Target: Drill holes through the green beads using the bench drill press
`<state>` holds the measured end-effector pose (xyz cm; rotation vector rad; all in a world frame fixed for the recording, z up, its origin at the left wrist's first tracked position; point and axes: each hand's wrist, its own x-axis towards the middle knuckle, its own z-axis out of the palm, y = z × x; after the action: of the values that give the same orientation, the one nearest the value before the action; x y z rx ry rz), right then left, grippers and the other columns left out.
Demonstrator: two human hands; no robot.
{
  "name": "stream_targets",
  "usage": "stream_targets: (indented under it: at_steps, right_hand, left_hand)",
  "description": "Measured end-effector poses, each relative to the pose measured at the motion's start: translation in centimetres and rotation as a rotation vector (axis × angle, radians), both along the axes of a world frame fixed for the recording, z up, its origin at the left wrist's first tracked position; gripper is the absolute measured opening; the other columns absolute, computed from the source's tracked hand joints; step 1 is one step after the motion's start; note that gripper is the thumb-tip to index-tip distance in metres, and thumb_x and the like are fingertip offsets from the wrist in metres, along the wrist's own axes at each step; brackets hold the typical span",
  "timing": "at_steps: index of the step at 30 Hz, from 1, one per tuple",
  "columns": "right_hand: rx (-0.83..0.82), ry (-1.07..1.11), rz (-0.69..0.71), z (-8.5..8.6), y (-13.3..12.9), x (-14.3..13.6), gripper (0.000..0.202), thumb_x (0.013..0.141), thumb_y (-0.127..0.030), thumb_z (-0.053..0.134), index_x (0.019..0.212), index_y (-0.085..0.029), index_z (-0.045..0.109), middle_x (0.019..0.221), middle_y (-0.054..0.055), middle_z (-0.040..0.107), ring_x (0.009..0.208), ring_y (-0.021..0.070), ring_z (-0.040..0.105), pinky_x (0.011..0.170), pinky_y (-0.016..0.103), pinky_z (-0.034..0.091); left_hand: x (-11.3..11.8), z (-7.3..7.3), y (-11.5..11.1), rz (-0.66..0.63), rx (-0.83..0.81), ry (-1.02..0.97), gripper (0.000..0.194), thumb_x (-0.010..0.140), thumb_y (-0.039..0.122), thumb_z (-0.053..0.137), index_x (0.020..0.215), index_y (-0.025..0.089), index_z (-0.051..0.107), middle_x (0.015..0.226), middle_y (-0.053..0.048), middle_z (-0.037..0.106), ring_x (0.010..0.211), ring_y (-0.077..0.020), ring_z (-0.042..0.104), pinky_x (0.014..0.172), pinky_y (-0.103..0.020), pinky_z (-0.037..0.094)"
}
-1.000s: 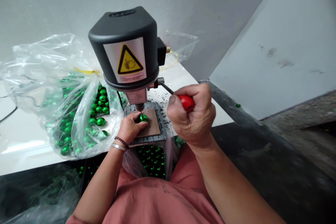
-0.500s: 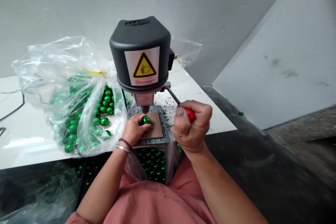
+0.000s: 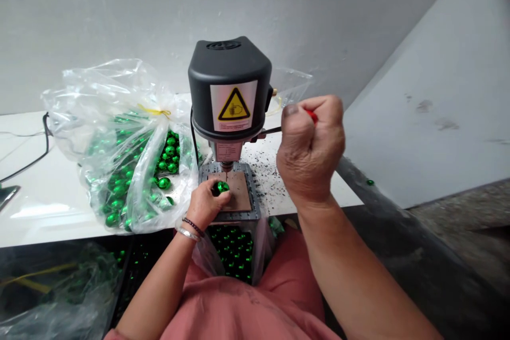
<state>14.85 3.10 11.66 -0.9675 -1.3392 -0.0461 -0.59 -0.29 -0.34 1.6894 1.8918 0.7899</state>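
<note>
The shiny green ball (image 3: 223,187), pinched in the left hand (image 3: 205,202) on the brown board (image 3: 240,191) near the drill bit (image 3: 227,175), is best held still while the right hand (image 3: 313,156), fisted round the red lever knob (image 3: 312,116), works smoothly.

Soft, cool light fills the room moderately, brighter on the left, where a pale streak of glare lies across the white table (image 3: 43,213). The wall (image 3: 131,16) dulls toward the right; the floor (image 3: 386,265) there sinks into shadow. Green balls (image 3: 231,252) below the table's near edge show mainly as glints. The wide lens stretches the near right forearm (image 3: 358,271); the label's (image 3: 234,126) fine print is illegible.
</note>
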Motion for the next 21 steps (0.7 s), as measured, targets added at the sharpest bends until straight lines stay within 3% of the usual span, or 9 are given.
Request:
stream_targets:
  at_steps: [3,5,7,10,12,16,18,21]
  right_hand:
    - [-0.022,0.008,0.015,0.6,0.2,0.0,0.017,0.084,-0.031,0.045,0.073,-0.020,0.043,0.064,-0.004,0.046,0.056,0.0049,0.044,0.055,0.021,0.039]
    - [-0.030,0.017,0.021,0.4,0.1,0.0,0.017,0.084,-0.032,0.045,0.072,-0.020,0.043,0.065,-0.004,0.048,0.055,0.0049,0.043,0.053,0.021,0.038]
    - [-0.032,0.027,0.031,0.1,0.0,0.0,0.017,0.084,-0.033,0.046,0.072,-0.020,0.043,0.065,-0.004,0.049,0.054,0.0051,0.043,0.052,0.021,0.038]
    - [-0.044,0.038,0.042,0.0,0.0,0.0,0.016,0.083,-0.033,0.047,0.073,-0.021,0.044,0.064,-0.004,0.048,0.053,0.0052,0.043,0.052,0.021,0.036]
    - [-0.061,0.041,0.032,-0.1,0.1,0.1,0.018,0.083,-0.036,0.047,0.074,-0.020,0.045,0.063,-0.004,0.047,0.052,0.0053,0.042,0.051,0.021,0.035]
    - [-0.106,0.041,-0.009,-0.4,0.1,0.1,0.026,0.083,-0.044,0.045,0.078,-0.019,0.049,0.060,-0.004,0.044,0.052,0.0056,0.040,0.051,0.022,0.035]
    - [-0.137,0.036,-0.023,-0.5,-0.1,0.2,0.028,0.083,-0.046,0.044,0.080,-0.018,0.050,0.061,-0.004,0.045,0.053,0.0058,0.041,0.053,0.022,0.036]
    - [-0.166,0.027,-0.034,-0.6,-0.4,0.2,0.028,0.082,-0.045,0.044,0.081,-0.018,0.051,0.064,-0.003,0.047,0.054,0.0057,0.041,0.053,0.022,0.037]
  left_hand:
    - [-0.3,1.3,-1.9,-0.200,-0.115,0.017,0.022,0.071,0.029,0.060,0.087,0.017,0.069,0.076,-0.003,0.068,0.070,-0.0163,0.060,0.063,-0.025,0.045]
    - [-0.7,2.0,-3.1,-0.332,-0.165,-0.004,0.032,0.067,0.032,0.066,0.095,0.018,0.069,0.085,-0.005,0.069,0.072,-0.0170,0.061,0.065,-0.026,0.046]
    - [-1.4,2.4,-3.9,-0.338,-0.158,-0.048,0.048,0.064,0.038,0.071,0.107,0.018,0.066,0.095,-0.007,0.069,0.075,-0.0175,0.061,0.066,-0.026,0.047]
    - [-3.2,2.7,-3.6,-0.185,-0.077,-0.139,0.043,0.071,0.042,0.065,0.107,0.019,0.066,0.096,-0.007,0.070,0.078,-0.0177,0.062,0.071,-0.027,0.049]
    - [-5.2,2.6,-2.3,0.007,0.025,-0.153,0.034,0.078,0.039,0.056,0.102,0.019,0.068,0.098,-0.007,0.070,0.088,-0.0195,0.063,0.080,-0.030,0.048]
    - [-10.0,1.4,2.2,0.416,0.089,0.129,0.037,0.083,0.027,0.044,0.113,0.013,0.062,0.117,-0.012,0.063,0.111,-0.0242,0.055,0.097,-0.036,0.040]
    - [-11.8,0.6,4.5,0.447,0.038,0.311,0.043,0.084,0.026,0.042,0.123,0.010,0.054,0.128,-0.015,0.055,0.121,-0.0246,0.047,0.103,-0.035,0.034]
    - [-13.0,-0.7,6.5,0.359,-0.037,0.405,0.048,0.082,0.036,0.048,0.121,0.009,0.055,0.128,-0.019,0.053,0.122,-0.0297,0.046,0.102,-0.039,0.034]
